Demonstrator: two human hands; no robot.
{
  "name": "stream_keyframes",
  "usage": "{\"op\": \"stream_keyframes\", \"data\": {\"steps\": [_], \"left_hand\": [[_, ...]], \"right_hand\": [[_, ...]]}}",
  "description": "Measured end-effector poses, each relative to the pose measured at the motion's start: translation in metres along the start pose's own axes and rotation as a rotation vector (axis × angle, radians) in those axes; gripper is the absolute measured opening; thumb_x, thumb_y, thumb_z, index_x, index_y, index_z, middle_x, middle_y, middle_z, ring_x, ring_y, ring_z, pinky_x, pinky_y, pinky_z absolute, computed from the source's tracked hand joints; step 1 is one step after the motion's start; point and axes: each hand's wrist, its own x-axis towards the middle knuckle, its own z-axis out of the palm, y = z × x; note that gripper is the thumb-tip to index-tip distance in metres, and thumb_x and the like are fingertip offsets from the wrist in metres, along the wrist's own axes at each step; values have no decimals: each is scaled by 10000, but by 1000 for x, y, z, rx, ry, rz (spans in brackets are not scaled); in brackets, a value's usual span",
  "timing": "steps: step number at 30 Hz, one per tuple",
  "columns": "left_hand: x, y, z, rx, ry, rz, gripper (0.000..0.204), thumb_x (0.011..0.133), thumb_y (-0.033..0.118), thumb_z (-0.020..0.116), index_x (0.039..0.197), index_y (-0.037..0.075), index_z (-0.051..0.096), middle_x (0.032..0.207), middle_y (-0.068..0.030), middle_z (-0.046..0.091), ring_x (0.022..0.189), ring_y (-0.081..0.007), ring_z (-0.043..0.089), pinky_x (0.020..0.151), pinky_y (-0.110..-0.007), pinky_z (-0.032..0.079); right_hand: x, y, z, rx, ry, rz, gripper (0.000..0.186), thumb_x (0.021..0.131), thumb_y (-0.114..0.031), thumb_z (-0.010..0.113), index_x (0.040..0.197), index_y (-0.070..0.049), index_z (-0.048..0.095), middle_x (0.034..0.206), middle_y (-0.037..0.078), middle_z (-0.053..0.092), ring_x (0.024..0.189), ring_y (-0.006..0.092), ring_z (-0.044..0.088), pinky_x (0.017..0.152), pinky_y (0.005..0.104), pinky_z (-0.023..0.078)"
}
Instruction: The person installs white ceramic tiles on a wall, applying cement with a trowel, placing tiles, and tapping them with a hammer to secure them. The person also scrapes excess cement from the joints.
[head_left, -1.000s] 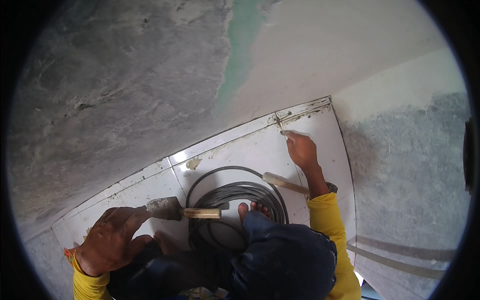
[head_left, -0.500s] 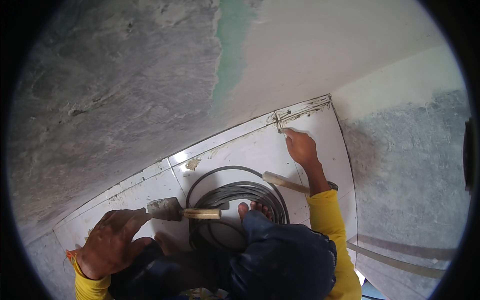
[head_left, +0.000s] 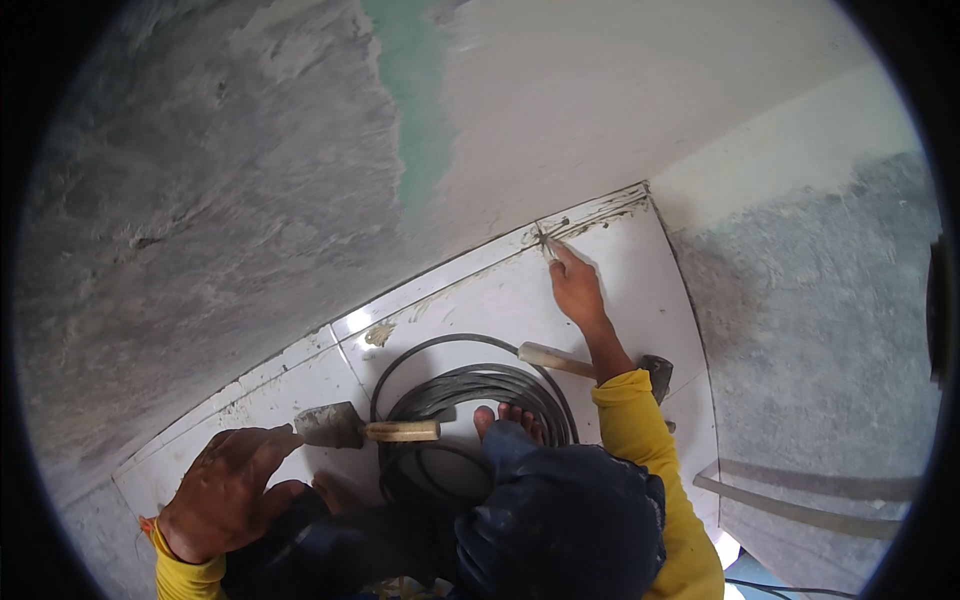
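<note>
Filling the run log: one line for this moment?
right hand: at tile joint | left hand: flat on tile by trowel | cable coil: idle

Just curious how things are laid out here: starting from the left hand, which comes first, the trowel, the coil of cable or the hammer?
From the left hand, flat on the tile at lower left:
1. Trowel, its blade just beside the fingers.
2. Cable coil, in the middle, past the trowel's handle.
3. Hammer, farthest, lying under the right forearm.
</note>
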Motion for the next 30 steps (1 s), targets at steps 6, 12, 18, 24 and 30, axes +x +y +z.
{"op": "stream_keyframes", "data": {"steps": [6,12,18,24,30], "left_hand": [[0,-1,0,8,-18,-18,525,932,215,835,1404,99,636,1357,-144,741,1206,-399,707,1042,-496,571],[0,1,-1,30,-17,-21,507,927,212,838,1386,98,655,1348,-141,743,1197,-388,713,1028,-488,577],[1,0,1,-10,32,26,510,920,194,839,1388,98,659,1341,-144,745,1190,-387,712,1026,-485,575],[-6,-3,3,1,-63,3,577,909,181,844,1434,69,633,1373,-181,719,1248,-402,675,1109,-497,519],[13,15,15,-77,-327,171,564,1006,228,763,1517,51,599,1469,-189,671,1340,-402,626,1157,-501,492]], "right_hand": [[-4,13,7,465,-91,118,419,1077,-175,586,1477,-98,688,833,74,682,655,162,620,645,346,533],[9,26,-39,666,227,244,463,1086,-111,588,1543,-40,609,763,-48,491,592,52,415,513,236,378],[1,10,-50,839,170,275,507,1073,-91,591,1575,-19,572,778,-49,469,624,55,400,515,232,347],[-28,-12,-28,935,2,261,557,1044,-132,585,1593,-45,559,820,-61,475,665,63,425,554,231,383],[-84,-58,4,1235,-219,293,411,1046,-108,687,1455,-64,671,879,5,599,675,100,523,597,253,466]]}}
